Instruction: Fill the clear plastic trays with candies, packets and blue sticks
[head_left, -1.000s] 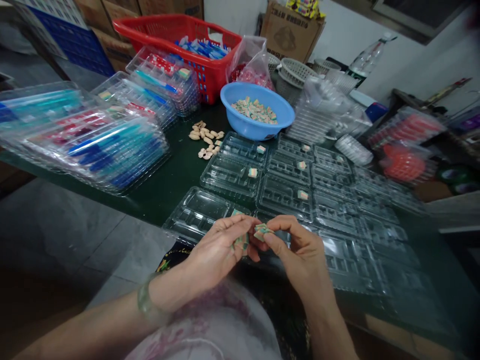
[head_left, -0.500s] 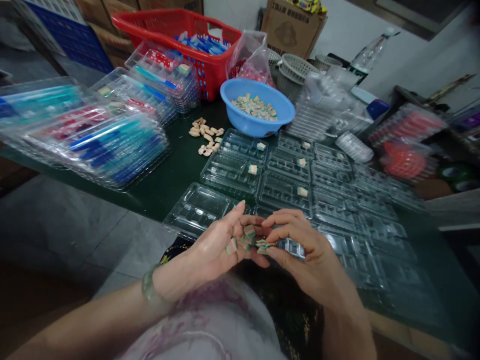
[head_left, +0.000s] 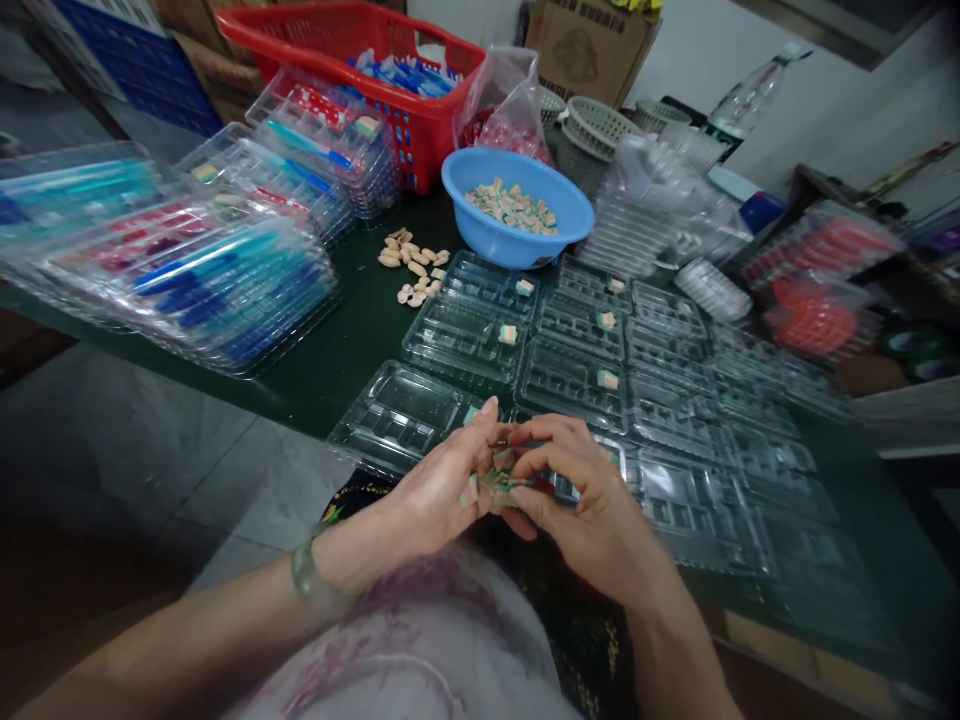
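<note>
My left hand (head_left: 442, 490) is palm up and cupped around several small striped pieces (head_left: 499, 475) in pink and green. Over that palm, the fingertips of my right hand (head_left: 577, 490) pinch one or more of the same pieces. Clear plastic trays (head_left: 465, 345) lie in rows beyond my hands, and some hold one striped piece each, such as the piece (head_left: 508, 334) in a left tray. A blue bowl (head_left: 517, 240) behind them contains many more pieces. Shelled-looking peanuts (head_left: 412, 260) lie on the dark green table, left of the bowl.
Stacked packs of blue and teal pens (head_left: 225, 290) stand at the left. Behind are a red basket (head_left: 435, 120), a plastic bag (head_left: 514, 100), grey baskets (head_left: 600, 125), a cardboard box (head_left: 589, 50) and a bottle (head_left: 754, 95). Red items in bags (head_left: 814, 320) sit at the right.
My right hand has moved slightly left, closer over my left palm. Striped pieces now show in the tray behind my left thumb and in one beyond my right hand.
</note>
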